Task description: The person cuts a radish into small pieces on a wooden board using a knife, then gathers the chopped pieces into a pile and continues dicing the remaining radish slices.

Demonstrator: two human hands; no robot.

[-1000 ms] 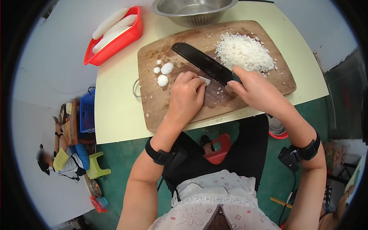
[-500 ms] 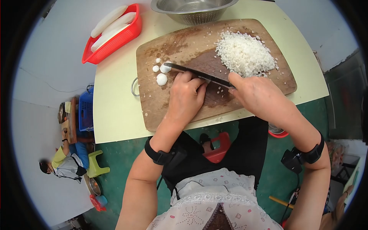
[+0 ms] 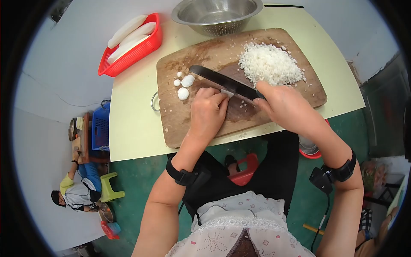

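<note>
My right hand (image 3: 282, 103) is wrapped round the handle of a kitchen knife (image 3: 224, 80), whose broad dark blade slants up and left over the wooden cutting board (image 3: 182, 124). Under the curled fingers of my left hand (image 3: 207, 109), a small white piece of radish (image 3: 227, 92) is held against the board, close beside the blade. A heap of finely diced white radish (image 3: 272, 64) lies on the board's far right. Several round white end pieces (image 3: 183, 93) sit at the left, beyond my left hand.
A red basket (image 3: 147, 47) with whole peeled white radishes (image 3: 127, 31) stands at the table's back left. Behind the board is a metal colander (image 3: 216, 19). A metal ring (image 3: 155, 102) sticks out from the board's left side. Another person (image 3: 81, 192) sits far left.
The knife blade has lifted and tilted, showing more of its flat side and uncovering the radish piece. My left hand stays in about the same place, and the whole view has shifted slightly.
</note>
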